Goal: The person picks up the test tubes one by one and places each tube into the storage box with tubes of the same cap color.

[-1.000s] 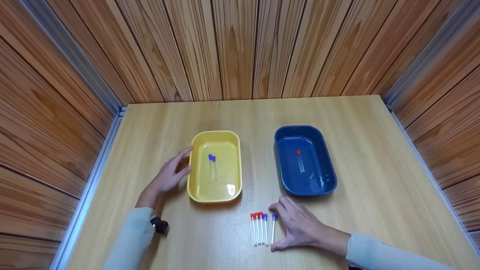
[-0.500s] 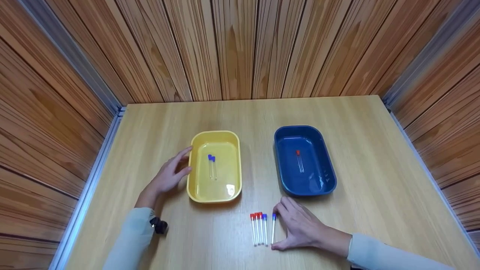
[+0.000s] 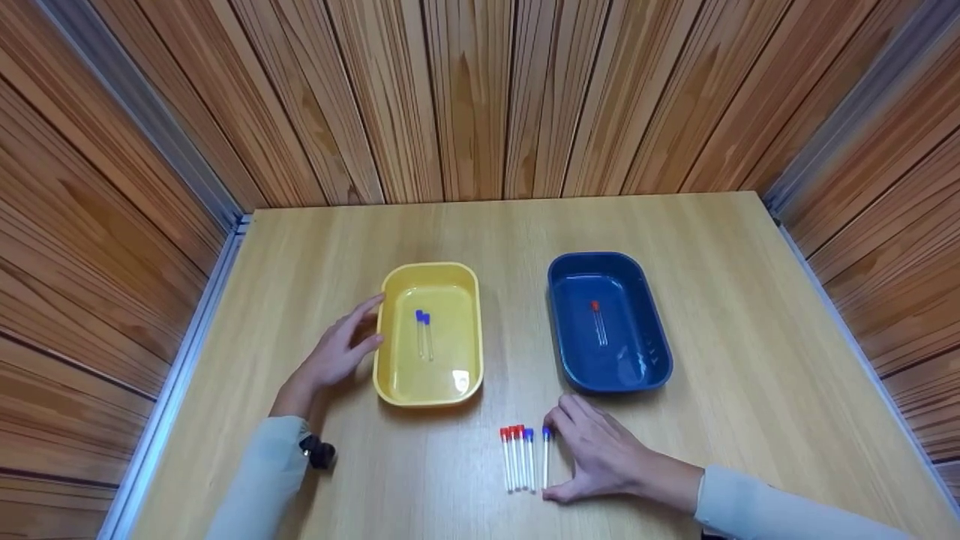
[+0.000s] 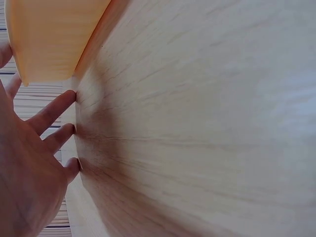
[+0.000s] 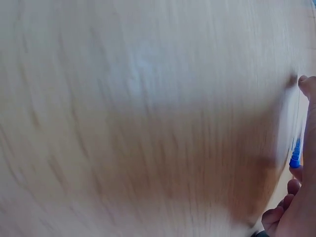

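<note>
In the head view, my left hand (image 3: 341, 352) rests against the left wall of a yellow tray (image 3: 429, 397), fingers spread. The left wrist view shows the yellow tray wall (image 4: 54, 42) beside that hand (image 4: 29, 163). My right hand (image 3: 596, 450) spans a blue-capped test tube (image 3: 546, 459) on the table, a fingertip at its cap and the thumb at its lower end. The blue cap (image 5: 295, 157) meets a fingertip in the right wrist view. Several red-capped test tubes (image 3: 513, 459) and a blue-capped one (image 3: 531, 461) lie just left, side by side.
Two blue-capped test tubes (image 3: 425, 334) lie in the yellow tray. A dark blue tray (image 3: 656, 326) at the right holds one red-capped test tube (image 3: 599, 322). Wood-patterned panels (image 3: 480, 97) stand behind the light wooden table (image 3: 517, 232) and at both sides.
My right fingertips have come in to the ends of the blue-capped test tube. That tube has shifted slightly left and straightened. The left hand and both trays stay in place.
</note>
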The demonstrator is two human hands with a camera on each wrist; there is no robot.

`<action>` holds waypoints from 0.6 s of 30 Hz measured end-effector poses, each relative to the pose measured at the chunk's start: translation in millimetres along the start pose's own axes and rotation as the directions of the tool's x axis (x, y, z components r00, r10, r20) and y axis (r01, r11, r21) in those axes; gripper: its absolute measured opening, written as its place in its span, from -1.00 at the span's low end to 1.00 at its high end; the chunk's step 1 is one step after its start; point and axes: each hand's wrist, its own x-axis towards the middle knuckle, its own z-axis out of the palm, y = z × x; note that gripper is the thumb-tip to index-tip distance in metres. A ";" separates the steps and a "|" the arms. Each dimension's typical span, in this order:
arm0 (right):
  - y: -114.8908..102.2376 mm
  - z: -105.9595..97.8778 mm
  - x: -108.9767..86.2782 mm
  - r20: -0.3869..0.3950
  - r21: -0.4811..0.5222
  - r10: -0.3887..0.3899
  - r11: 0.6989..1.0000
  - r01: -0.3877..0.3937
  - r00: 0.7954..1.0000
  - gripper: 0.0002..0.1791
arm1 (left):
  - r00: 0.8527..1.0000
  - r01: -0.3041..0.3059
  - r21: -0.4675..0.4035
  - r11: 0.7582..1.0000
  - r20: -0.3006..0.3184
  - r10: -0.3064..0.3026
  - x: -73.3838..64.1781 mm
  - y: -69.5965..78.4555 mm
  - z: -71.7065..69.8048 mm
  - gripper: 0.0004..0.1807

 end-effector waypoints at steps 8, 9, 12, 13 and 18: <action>-6.9 -8.7 -1.1 -0.066 -0.013 -0.073 0.997 0.073 0.995 -0.04 | 0.998 -0.051 0.017 0.999 -0.027 0.051 1.8 -2.6 0.7 -0.20; -8.2 -11.2 -0.8 -0.059 -0.009 -0.072 0.997 0.072 0.996 -0.03 | 0.998 -0.049 0.014 0.999 -0.024 0.049 1.8 -2.5 0.7 -0.20; -11.1 -18.9 1.3 -0.031 0.004 -0.061 0.998 0.061 0.998 -0.03 | 0.999 -0.043 0.002 0.999 -0.019 0.043 2.0 -2.8 0.6 -0.20; -11.7 -21.6 2.3 -0.024 0.003 -0.059 0.998 0.059 0.998 -0.02 | 0.999 -0.041 0.000 0.999 -0.018 0.041 1.9 -2.8 0.6 -0.20; -12.6 -31.9 8.3 -0.007 0.014 -0.052 0.999 0.052 0.999 -0.02 | 1.000 -0.024 0.008 1.000 -0.010 0.024 1.6 -3.7 0.8 -0.20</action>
